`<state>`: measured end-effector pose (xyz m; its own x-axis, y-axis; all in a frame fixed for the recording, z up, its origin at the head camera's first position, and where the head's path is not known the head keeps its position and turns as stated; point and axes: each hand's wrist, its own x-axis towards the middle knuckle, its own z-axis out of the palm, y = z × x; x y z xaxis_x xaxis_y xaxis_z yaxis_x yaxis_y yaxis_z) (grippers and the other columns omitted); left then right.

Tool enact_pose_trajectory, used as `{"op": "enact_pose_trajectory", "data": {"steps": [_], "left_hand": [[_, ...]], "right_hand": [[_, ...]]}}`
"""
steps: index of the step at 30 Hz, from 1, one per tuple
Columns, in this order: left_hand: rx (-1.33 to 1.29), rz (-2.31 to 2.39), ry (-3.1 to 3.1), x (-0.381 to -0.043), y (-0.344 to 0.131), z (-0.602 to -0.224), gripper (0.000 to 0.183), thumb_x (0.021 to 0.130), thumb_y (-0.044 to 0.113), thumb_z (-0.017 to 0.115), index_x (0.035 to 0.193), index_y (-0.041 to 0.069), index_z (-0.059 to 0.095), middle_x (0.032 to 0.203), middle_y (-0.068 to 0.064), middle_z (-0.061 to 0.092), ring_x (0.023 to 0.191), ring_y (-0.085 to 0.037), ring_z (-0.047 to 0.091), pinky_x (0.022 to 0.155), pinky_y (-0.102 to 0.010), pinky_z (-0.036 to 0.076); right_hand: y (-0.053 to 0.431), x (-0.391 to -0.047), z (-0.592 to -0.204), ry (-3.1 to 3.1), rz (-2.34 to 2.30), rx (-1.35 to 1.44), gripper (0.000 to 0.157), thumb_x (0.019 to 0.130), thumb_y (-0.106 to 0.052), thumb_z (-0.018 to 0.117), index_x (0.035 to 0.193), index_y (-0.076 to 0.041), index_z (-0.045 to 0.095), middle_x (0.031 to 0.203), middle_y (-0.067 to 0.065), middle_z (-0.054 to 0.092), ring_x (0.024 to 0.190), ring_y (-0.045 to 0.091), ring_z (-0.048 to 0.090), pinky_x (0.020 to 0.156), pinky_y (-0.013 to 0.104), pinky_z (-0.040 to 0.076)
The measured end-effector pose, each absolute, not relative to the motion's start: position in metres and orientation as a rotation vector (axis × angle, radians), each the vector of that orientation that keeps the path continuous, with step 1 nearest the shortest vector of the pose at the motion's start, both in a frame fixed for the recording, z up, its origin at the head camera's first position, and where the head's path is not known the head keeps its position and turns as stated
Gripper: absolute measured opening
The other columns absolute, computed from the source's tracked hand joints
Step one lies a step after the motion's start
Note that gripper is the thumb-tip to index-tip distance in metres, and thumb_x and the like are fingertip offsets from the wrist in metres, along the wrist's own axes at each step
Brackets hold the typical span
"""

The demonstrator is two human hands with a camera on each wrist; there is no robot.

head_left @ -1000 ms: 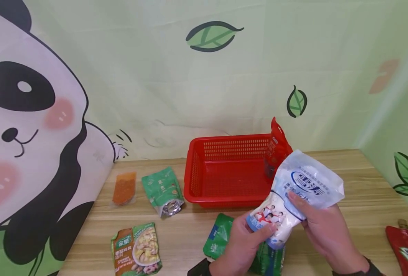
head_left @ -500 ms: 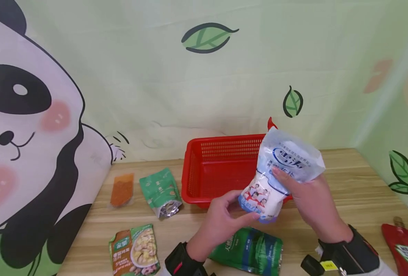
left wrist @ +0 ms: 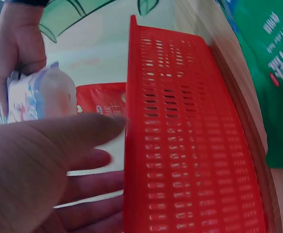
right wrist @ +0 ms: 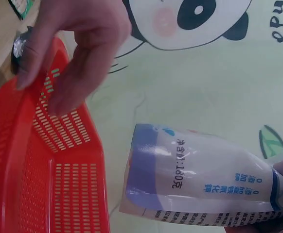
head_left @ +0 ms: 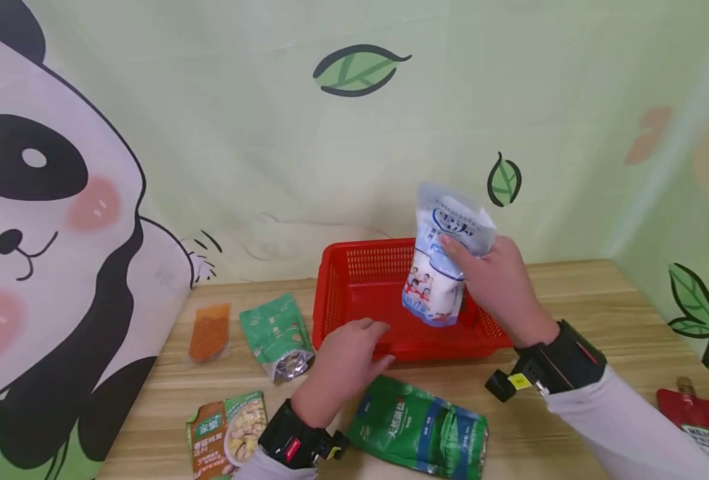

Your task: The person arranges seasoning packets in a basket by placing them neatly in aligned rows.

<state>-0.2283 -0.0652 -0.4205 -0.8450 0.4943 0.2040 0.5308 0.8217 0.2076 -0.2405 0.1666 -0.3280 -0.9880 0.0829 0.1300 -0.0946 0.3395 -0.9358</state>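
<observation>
The person's right hand (head_left: 501, 283) grips a blue-and-white printed pouch (head_left: 431, 283), thumb across its front, slightly tilted above the red perforated plastic basket (head_left: 369, 307), while the left hand (head_left: 345, 357), its fingers loosely extended, hovers at the basket's near rim.

A creased, pale green wall hanging (head_left: 258, 133) bears a large black-and-white cartoon panda (head_left: 72, 253). Right of the panda are a wide black-outlined green leaf (head_left: 360, 70), a smaller upright leaf (head_left: 504, 180) and, beyond, a soft whitish streak. A light wood-grain tabletop (head_left: 570, 300) stretches rightward from the panda.
</observation>
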Motion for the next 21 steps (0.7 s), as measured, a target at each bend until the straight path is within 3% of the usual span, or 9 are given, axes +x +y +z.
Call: {"op": "enact_pose_trajectory", "data": {"steps": [6, 21], "left_hand": [[-0.83, -0.297, -2.924, -0.234, -0.066, -0.428, 0.032, 0.085, 0.031, 0.084, 0.11, 0.014, 0.074, 0.09, 0.001, 0.076, 0.074, -0.012, 0.066, 0.073, -0.028, 0.059], [-0.873, -0.227, -2.885, -0.241, -0.063, -0.439, 0.025, 0.086, 0.024, 0.083, 0.107, 0.013, 0.076, 0.089, 0.0, 0.077, 0.068, -0.012, 0.062, 0.069, -0.026, 0.057]], "right_hand": [[0.159, -0.271, -0.329, -2.581, 1.604, -0.06, 0.059, 0.103, -0.047, 0.057, 0.144, -0.005, 0.053, 0.129, 0.019, 0.067, 0.109, 0.036, 0.072, 0.086, 0.046, 0.061], [0.142, -0.314, -0.339, -2.795, 1.265, -0.137, 0.041, 0.105, -0.034, 0.057, 0.132, -0.004, 0.06, 0.113, 0.017, 0.073, 0.094, 0.033, 0.076, 0.082, 0.044, 0.062]]}}
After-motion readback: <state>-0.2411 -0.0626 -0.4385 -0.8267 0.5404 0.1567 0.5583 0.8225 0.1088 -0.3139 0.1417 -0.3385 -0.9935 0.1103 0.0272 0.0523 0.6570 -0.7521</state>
